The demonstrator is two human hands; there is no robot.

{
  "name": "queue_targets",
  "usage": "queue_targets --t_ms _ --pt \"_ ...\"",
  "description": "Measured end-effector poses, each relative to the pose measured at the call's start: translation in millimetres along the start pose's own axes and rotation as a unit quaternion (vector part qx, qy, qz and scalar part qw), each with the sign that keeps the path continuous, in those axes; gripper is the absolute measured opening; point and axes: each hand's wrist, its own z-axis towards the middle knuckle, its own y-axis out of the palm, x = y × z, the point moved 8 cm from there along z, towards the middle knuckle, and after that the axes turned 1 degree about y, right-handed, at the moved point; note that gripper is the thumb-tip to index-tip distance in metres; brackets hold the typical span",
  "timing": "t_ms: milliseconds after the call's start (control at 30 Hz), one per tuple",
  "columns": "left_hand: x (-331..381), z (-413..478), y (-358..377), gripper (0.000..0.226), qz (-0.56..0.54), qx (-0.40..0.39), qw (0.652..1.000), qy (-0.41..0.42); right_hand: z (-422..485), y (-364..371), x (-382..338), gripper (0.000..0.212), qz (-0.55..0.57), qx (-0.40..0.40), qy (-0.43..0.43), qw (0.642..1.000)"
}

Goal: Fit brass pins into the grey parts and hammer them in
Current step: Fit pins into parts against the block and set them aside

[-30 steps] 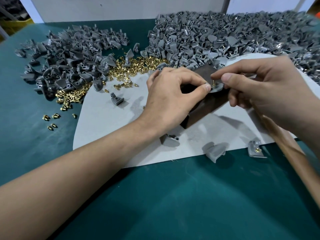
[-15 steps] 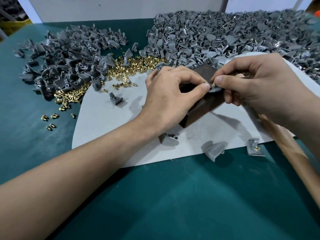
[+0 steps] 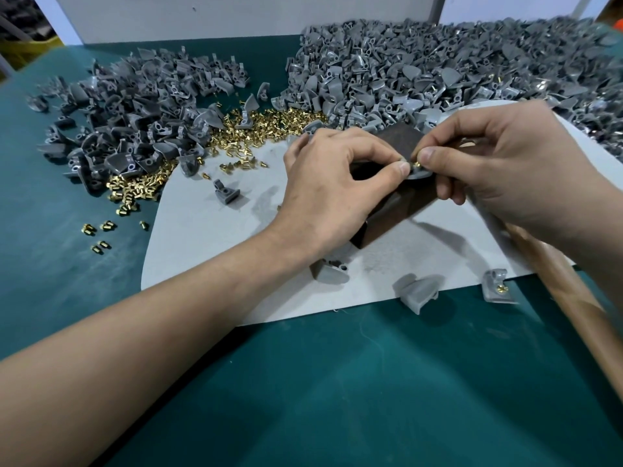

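Observation:
My left hand (image 3: pixel 332 187) pinches a grey part (image 3: pixel 418 173) against the top of a dark block (image 3: pixel 387 210) on the grey mat. My right hand (image 3: pixel 502 163) pinches a small brass pin (image 3: pixel 415 162) at that part, thumb and forefinger tips nearly meeting my left thumb. Most of the grey part is hidden by my fingers. A wooden hammer handle (image 3: pixel 569 291) lies under my right forearm; its head is hidden.
Loose brass pins (image 3: pixel 256 124) lie between two heaps of grey parts, one at left (image 3: pixel 135 109), a larger one at back right (image 3: pixel 438 65). Single grey parts (image 3: pixel 416 291) lie on the grey mat (image 3: pixel 209 244), one with a pin (image 3: pixel 499 288). Green table (image 3: pixel 371 382).
My right hand has shifted slightly left and down, bringing the brass pin closer onto the grey part. My left hand has stayed on the block.

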Motion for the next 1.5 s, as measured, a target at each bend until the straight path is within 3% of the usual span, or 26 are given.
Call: queue_targets --t_ms 400,767,1067,1200,1300,1367,1500 --pt "-0.2 -0.8 -0.4 0.013 0.0 0.004 1.0 -0.004 -2.3 0.0 -1.5 0.006 0.003 -0.007 -0.027 1.0" --pt "1.3 -2.1 -1.3 0.01 0.002 0.009 1.0 -0.003 -9.2 0.0 10.3 0.013 0.047 0.043 -0.041 0.997" --pt "-0.3 -1.8 -1.1 0.009 -0.015 0.009 1.0 -0.013 -8.0 -3.6 16.8 0.015 0.152 0.045 0.008 0.987" --pt "-2.0 -1.7 -1.1 0.007 -0.02 0.01 1.0 -0.017 -5.4 -26.9 17.5 0.015 0.091 0.081 0.007 0.993" --pt "-1.8 -1.8 -1.5 0.009 -0.022 0.013 1.0 -0.017 -0.5 -57.8 30.9 0.015 -0.093 0.134 0.038 0.986" --pt "-1.9 -1.8 -1.4 0.009 -0.022 0.013 1.0 -0.018 2.4 -66.0 51.4 0.024 -0.229 0.092 0.117 0.962" --pt "-2.8 -1.2 -1.1 0.007 -0.03 0.011 0.999 -0.024 -6.3 -58.8 68.0 0.043 -0.274 -0.02 0.249 0.929"
